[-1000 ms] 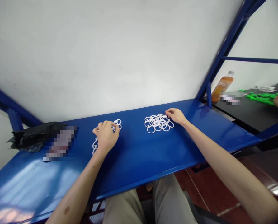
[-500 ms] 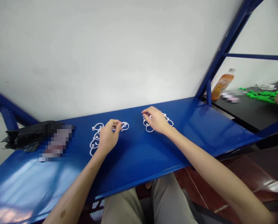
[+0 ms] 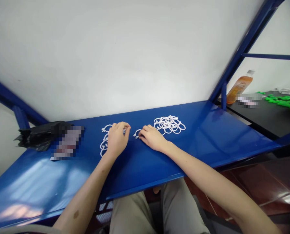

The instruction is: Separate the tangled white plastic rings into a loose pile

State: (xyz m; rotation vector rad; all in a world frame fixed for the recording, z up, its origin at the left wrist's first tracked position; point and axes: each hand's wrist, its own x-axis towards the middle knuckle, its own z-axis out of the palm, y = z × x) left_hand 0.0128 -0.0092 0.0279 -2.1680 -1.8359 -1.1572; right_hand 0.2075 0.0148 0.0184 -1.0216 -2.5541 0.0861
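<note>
White shower curtain rings, open loops with ball-like ends, lie on the blue table. A linked-looking row of rings (image 3: 103, 146) runs along the left side of my left hand (image 3: 118, 138), partly covered by it. My left thumb and fingers are closed in a pinch, with a bit of white ring showing between them. To its right, my right hand (image 3: 151, 137) is closed on a single curtain ring (image 3: 136, 132) that juts out left of the fingertips. Just behind my right hand a loose pile of rings (image 3: 170, 124) is spread on the table.
A black plastic bag (image 3: 42, 133) and a blurred packet (image 3: 69, 143) lie at the left of the blue table (image 3: 145, 172). Beyond the blue frame post (image 3: 224, 96), a dark table holds an orange drink bottle (image 3: 241, 86) and green pieces (image 3: 283, 100), beside another person's hand.
My right hand has come from the pile leftward towards my left hand, bringing one ring, and the pile is uncovered. My left hand stays by the row. The view has shifted slightly.
</note>
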